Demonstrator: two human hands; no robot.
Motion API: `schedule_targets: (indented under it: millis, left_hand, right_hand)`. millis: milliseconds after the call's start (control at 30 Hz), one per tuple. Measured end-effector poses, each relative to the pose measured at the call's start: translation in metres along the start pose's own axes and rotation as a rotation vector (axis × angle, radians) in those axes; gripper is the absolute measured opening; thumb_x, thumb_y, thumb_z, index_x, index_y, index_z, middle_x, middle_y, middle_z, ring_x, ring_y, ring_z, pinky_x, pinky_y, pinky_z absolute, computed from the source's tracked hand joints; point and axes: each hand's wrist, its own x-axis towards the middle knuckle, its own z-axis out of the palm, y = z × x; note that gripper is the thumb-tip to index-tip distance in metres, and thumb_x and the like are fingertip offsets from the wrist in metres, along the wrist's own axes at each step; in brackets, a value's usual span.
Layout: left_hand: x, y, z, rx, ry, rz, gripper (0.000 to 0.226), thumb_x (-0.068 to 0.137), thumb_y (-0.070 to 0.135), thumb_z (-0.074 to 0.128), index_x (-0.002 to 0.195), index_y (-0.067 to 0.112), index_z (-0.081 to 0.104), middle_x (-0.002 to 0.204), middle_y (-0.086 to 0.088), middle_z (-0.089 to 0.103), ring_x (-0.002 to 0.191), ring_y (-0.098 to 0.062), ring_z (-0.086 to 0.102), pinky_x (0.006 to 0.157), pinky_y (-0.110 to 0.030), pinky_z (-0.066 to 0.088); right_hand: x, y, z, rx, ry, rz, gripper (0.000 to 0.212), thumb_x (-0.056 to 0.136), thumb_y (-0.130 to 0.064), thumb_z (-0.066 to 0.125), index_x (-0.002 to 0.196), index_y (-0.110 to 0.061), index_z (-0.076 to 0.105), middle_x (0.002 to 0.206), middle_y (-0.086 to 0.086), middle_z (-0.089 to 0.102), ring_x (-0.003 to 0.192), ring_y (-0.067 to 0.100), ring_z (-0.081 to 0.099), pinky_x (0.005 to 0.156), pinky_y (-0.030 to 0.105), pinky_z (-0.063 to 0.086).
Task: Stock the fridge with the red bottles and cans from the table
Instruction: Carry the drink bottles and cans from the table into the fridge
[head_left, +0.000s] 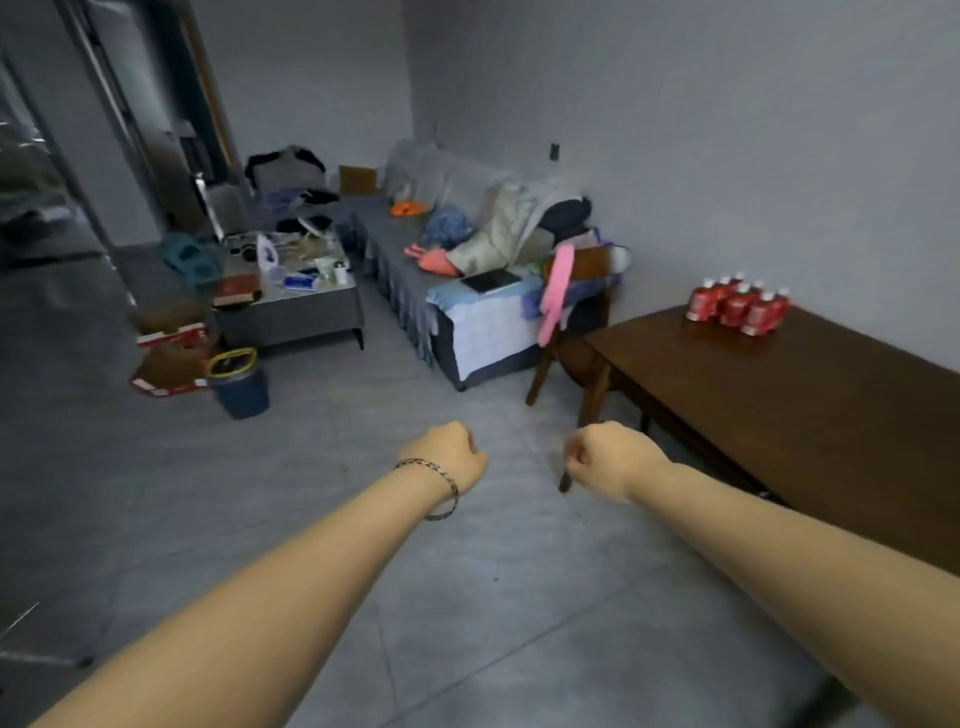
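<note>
Up ahead, two bare forearms reach out over the grey tiled floor (260, 467); the left hand (449, 457) is balled into a fist, fingers curled under and nothing in it, with a braided cord bracelet (436, 486) round its wrist; the right hand (613, 460) is curled into a fist too and grips nothing, its knuckles turned toward the left hand, the two near each other but apart.

To the right a dark brown wooden table (805, 405) stands along the pale wall; a cluster of small red bottles with white caps (737, 309) stands upright at its far end, close to the wall, packed tightly together and well apart from both hands; whether any cans stand among them cannot be told, since the picture is soft there.

Just past the table's far corner is a brown wooden chair (582, 270) with a pink cloth (556, 291) hanging over its back; beside it a long grey sofa (395, 249) is heaped with clothes and bedding; further left sits a low grey coffee table (291, 317), its top cluttered with small items; near its front corner on the floor are a dark blue waste bin with a yellow-edged liner (241, 387) and open red-and-white cardboard boxes (171, 358), the bin just beside the boxes.
</note>
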Motion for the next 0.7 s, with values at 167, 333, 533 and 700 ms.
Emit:
schedule_targets:
  millis: [167, 333, 533, 700]
  left_hand:
    - [0.092, 0.104, 0.044, 0.011, -0.085, 0.165, 0.022, 0.091, 0.023, 0.045, 0.101, 0.01, 0.06, 0.104, -0.01, 0.063, 0.096, -0.027, 0.058, 0.077, -0.029, 0.045]
    - [0.186, 0.197, 0.066, 0.038, -0.139, 0.328, 0.013, 0.09, 0.024, 0.047, 0.092, 0.016, 0.057, 0.099, -0.007, 0.062, 0.095, -0.026, 0.059, 0.084, -0.034, 0.05]
    - [0.312, 0.31, 0.064, 0.063, -0.148, 0.545, 0.011, 0.091, 0.027, 0.046, 0.094, 0.021, 0.055, 0.089, 0.002, 0.058, 0.084, -0.019, 0.058, 0.07, -0.029, 0.049]
    - [0.405, 0.391, 0.073, 0.015, -0.119, 0.648, 0.021, 0.094, 0.029, 0.045, 0.112, 0.022, 0.053, 0.103, 0.002, 0.057, 0.087, -0.014, 0.056, 0.07, -0.026, 0.048]
  right_hand:
    - [0.02, 0.128, -0.016, 0.111, 0.025, 0.234, 0.028, 0.093, -0.023, 0.044, 0.108, -0.011, 0.064, 0.109, 0.01, 0.065, 0.098, 0.029, 0.061, 0.084, 0.035, 0.051]
    - [0.059, 0.222, -0.037, 0.185, 0.08, 0.398, 0.028, 0.091, -0.021, 0.043, 0.111, -0.019, 0.063, 0.112, 0.006, 0.065, 0.099, 0.027, 0.061, 0.082, 0.033, 0.05]
    - [0.132, 0.318, -0.085, 0.213, 0.195, 0.591, 0.027, 0.092, -0.024, 0.044, 0.111, -0.021, 0.063, 0.109, 0.001, 0.065, 0.097, 0.021, 0.062, 0.083, 0.032, 0.053]
    - [0.188, 0.393, -0.108, 0.267, 0.249, 0.715, 0.027, 0.091, -0.024, 0.045, 0.111, -0.021, 0.063, 0.109, 0.0, 0.065, 0.098, 0.02, 0.062, 0.084, 0.032, 0.052]
